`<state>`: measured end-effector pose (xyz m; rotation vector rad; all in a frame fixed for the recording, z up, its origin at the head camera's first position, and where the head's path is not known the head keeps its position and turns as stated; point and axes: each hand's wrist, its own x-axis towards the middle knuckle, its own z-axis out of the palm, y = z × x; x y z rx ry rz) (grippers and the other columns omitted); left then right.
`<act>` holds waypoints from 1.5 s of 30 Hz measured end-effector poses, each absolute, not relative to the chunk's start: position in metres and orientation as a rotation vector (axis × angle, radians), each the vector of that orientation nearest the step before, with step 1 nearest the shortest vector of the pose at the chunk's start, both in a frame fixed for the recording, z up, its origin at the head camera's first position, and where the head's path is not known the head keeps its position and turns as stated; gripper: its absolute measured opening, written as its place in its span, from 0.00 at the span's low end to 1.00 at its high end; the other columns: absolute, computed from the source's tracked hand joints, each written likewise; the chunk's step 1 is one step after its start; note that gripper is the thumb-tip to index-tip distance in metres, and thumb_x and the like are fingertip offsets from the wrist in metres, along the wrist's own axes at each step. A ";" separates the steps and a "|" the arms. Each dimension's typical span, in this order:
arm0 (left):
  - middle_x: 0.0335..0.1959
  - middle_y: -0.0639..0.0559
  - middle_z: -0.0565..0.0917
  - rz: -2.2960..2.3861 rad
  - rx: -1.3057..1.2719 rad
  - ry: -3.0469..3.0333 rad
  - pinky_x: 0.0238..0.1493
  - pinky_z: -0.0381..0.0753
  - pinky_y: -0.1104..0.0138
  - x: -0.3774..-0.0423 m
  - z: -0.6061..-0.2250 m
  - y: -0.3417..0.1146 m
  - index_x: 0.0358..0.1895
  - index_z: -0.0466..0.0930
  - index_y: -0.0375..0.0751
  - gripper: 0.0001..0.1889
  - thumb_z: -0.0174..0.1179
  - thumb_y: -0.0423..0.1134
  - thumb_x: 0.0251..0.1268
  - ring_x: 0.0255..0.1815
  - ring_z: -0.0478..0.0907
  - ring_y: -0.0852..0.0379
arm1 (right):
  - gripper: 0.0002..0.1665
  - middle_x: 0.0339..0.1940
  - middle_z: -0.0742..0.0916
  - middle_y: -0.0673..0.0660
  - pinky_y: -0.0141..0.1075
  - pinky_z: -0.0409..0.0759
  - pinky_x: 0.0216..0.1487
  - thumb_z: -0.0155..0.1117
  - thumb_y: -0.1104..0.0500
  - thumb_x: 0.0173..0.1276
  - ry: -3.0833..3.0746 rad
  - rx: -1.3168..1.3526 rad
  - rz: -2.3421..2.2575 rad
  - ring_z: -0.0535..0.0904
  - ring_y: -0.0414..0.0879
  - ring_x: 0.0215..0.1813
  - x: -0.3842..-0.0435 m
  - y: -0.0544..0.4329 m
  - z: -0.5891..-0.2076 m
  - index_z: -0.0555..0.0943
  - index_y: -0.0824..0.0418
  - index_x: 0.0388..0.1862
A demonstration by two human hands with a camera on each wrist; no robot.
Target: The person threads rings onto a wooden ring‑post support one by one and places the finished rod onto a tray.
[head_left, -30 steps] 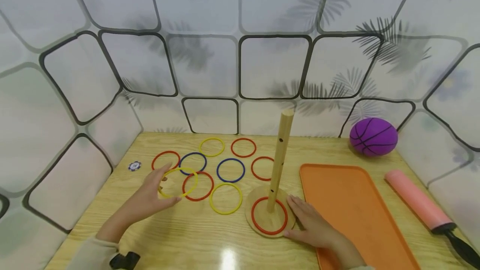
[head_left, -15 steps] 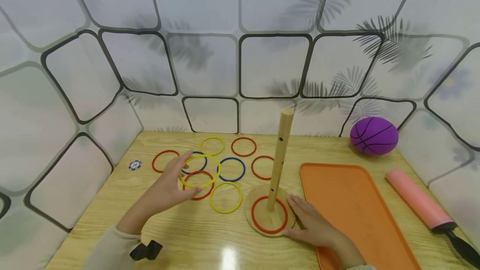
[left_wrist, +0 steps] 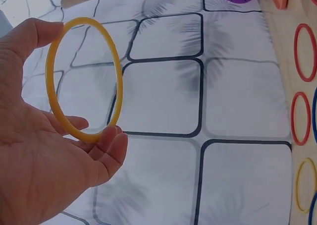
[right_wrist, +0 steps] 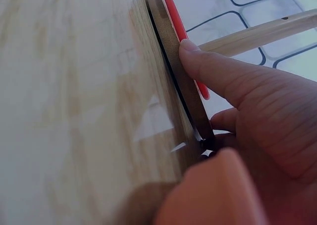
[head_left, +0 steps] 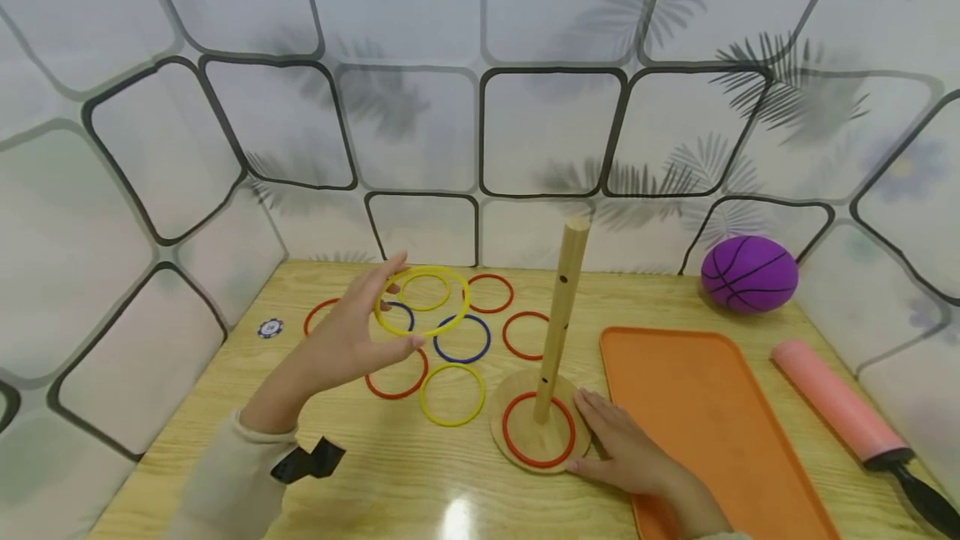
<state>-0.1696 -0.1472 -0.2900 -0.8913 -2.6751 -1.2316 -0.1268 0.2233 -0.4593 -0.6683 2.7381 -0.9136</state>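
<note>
In the head view my left hand [head_left: 341,340] holds a yellow toss ring [head_left: 468,298] above the other rings. The left wrist view shows the ring [left_wrist: 119,76] pinched at its edges between thumb and fingers. A wooden ring-toss stand [head_left: 561,323] has an upright post on a round base, with a red ring [head_left: 540,464] lying around the post's foot. My right hand [head_left: 630,452] grips the right side of that base. In the right wrist view the thumb touches the upper edge of the base [right_wrist: 183,76], while the other fingers are partly hidden.
Several red, blue and yellow rings lie left of the stand, among them a blue ring [head_left: 489,340] and a yellow ring [head_left: 483,396]. An orange tray [head_left: 690,407], purple ball [head_left: 748,273] and pink hand pump [head_left: 832,398] are at right. A chip [head_left: 270,328] lies far left.
My left hand has carried the yellow ring rightward, then farther up in the head view, away from the left-hand rings. The right hand and stand have stayed in place.
</note>
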 end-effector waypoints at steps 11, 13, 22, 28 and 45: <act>0.70 0.45 0.60 -1.163 -1.052 -2.591 0.54 0.68 0.52 -0.176 -0.241 -0.135 0.76 0.43 0.44 0.47 0.64 0.38 0.57 0.56 0.66 0.48 | 0.57 0.74 0.56 0.68 0.62 0.42 0.68 0.62 0.34 0.59 2.733 -0.606 -0.925 0.48 0.64 0.74 -0.126 0.224 -0.461 0.53 0.66 0.75; 0.69 0.45 0.61 -1.152 -1.085 -2.561 0.55 0.68 0.53 -0.177 -0.236 -0.132 0.76 0.42 0.44 0.48 0.64 0.38 0.56 0.56 0.66 0.48 | 0.57 0.74 0.56 0.68 0.62 0.43 0.68 0.62 0.34 0.59 2.735 -0.613 -0.919 0.48 0.64 0.74 -0.126 0.224 -0.461 0.53 0.66 0.75; 0.69 0.47 0.62 -1.143 -1.199 -2.444 0.54 0.67 0.56 -0.174 -0.210 -0.119 0.76 0.44 0.43 0.47 0.64 0.38 0.56 0.57 0.65 0.51 | 0.57 0.74 0.56 0.68 0.62 0.42 0.68 0.62 0.34 0.60 2.717 -0.622 -0.934 0.47 0.64 0.74 -0.126 0.223 -0.459 0.52 0.66 0.75; 0.68 0.47 0.62 -1.175 -1.253 -2.388 0.55 0.67 0.58 -0.175 -0.193 -0.103 0.75 0.45 0.42 0.47 0.65 0.37 0.56 0.58 0.64 0.53 | 0.57 0.74 0.57 0.70 0.63 0.42 0.67 0.63 0.36 0.60 2.719 -0.647 -0.935 0.48 0.66 0.73 -0.125 0.222 -0.457 0.52 0.67 0.74; 0.68 0.46 0.62 -1.299 -1.352 -2.399 0.54 0.69 0.61 -0.185 -0.195 -0.052 0.75 0.44 0.40 0.47 0.65 0.39 0.57 0.60 0.63 0.55 | 0.57 0.74 0.57 0.69 0.63 0.43 0.67 0.62 0.35 0.60 2.730 -0.643 -0.928 0.49 0.65 0.74 -0.126 0.223 -0.459 0.52 0.68 0.74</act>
